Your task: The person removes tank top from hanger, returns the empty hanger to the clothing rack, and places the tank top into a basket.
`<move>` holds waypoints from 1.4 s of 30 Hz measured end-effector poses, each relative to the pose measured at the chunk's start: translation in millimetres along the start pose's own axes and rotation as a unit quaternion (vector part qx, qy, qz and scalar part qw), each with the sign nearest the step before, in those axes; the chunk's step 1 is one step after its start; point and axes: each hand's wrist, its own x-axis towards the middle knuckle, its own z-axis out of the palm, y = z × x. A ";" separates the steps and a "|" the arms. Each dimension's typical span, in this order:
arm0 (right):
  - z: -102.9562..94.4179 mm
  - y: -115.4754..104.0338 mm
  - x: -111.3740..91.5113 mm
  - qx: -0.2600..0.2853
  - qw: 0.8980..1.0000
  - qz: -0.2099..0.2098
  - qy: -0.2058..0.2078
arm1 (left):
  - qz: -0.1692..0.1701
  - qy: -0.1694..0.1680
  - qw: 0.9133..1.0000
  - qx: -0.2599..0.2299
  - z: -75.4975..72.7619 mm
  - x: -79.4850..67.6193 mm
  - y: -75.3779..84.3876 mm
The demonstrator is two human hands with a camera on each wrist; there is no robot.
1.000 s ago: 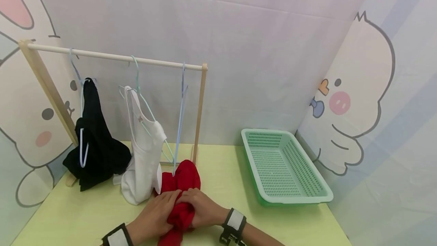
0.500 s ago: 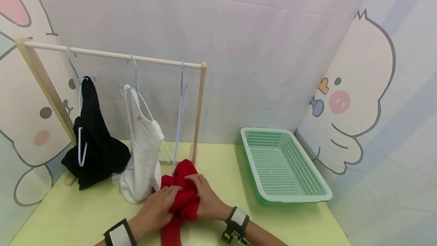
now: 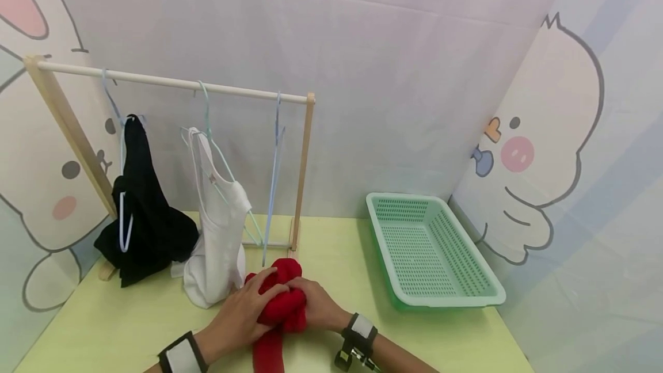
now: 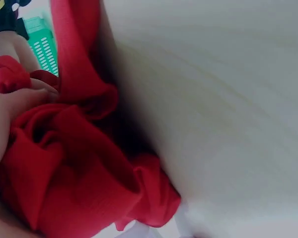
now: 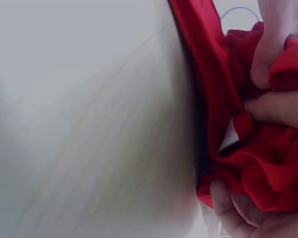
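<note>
A bunched red knit garment point(image 3: 286, 305) lies on the table in front of me, with one flat strip reaching toward the near edge. My left hand point(image 3: 239, 313) grips it from the left, fingers bent over the top. From the right, my right hand point(image 3: 322, 306) holds the same bundle. In the left wrist view the red cloth point(image 4: 79, 173) is folded and crumpled. The right wrist view shows thumb and fingers sunk in the red folds point(image 5: 273, 168). Just behind the bundle hangs a bare blue hanger point(image 3: 271, 200).
A wooden rack point(image 3: 171, 82) stands at the left. On its rail hang a black garment point(image 3: 147, 217) and a white tank top point(image 3: 217, 235), each on a hanger. A green slotted basket point(image 3: 430, 252) sits to the right on the yellow table point(image 3: 331, 246).
Both hands have shifted their hold on the red garment, the left reaching farther over its top. The bundle is more compact and its upper end sits lower, apart from the blue hanger's bottom.
</note>
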 end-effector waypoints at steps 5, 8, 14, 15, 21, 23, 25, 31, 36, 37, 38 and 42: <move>-2.4 -3.3 -2.2 0.058 0.998 0.019 0.030 | -0.025 -0.025 0.997 -0.066 -1.0 1.2 2.5; -5.6 -10.0 -2.7 0.136 0.990 0.034 0.027 | -0.013 -0.004 0.997 -0.076 -2.3 2.3 2.6; -10.3 -19.8 -3.0 0.226 0.973 0.040 0.006 | -0.010 0.003 0.995 -0.102 -6.5 8.5 0.4; -11.5 -20.4 -3.4 0.230 0.972 0.044 0.001 | -0.009 0.005 0.995 -0.102 -6.9 9.6 -0.3; -23.4 -19.9 -8.9 0.261 0.961 0.089 -0.033 | 0.014 0.056 0.996 -0.065 -7.4 20.6 -4.7; -28.4 -19.1 -10.9 0.263 0.960 0.093 -0.022 | 0.015 0.065 0.996 -0.058 -8.1 25.5 -4.6; -32.7 -18.1 -11.2 0.259 0.962 0.089 0.002 | 0.009 0.065 0.996 -0.061 -9.4 30.3 -3.5; -44.6 -17.8 -10.8 0.215 0.969 0.102 0.068 | -0.006 0.050 0.996 -0.078 -14.1 45.2 2.5; -60.9 -20.6 -11.9 0.182 0.974 0.115 0.068 | 0.029 0.054 0.996 -0.069 -17.6 60.6 6.2; -65.3 -21.3 -11.8 0.174 0.976 0.115 0.066 | 0.036 0.057 0.996 -0.064 -18.7 64.3 7.3; -70.1 -22.3 -11.9 0.169 0.977 0.113 0.065 | 0.043 0.059 0.995 -0.062 -19.9 68.0 8.8; -90.3 -24.5 -11.7 0.149 0.982 0.102 0.055 | 0.067 0.059 0.995 -0.040 -23.8 84.7 16.0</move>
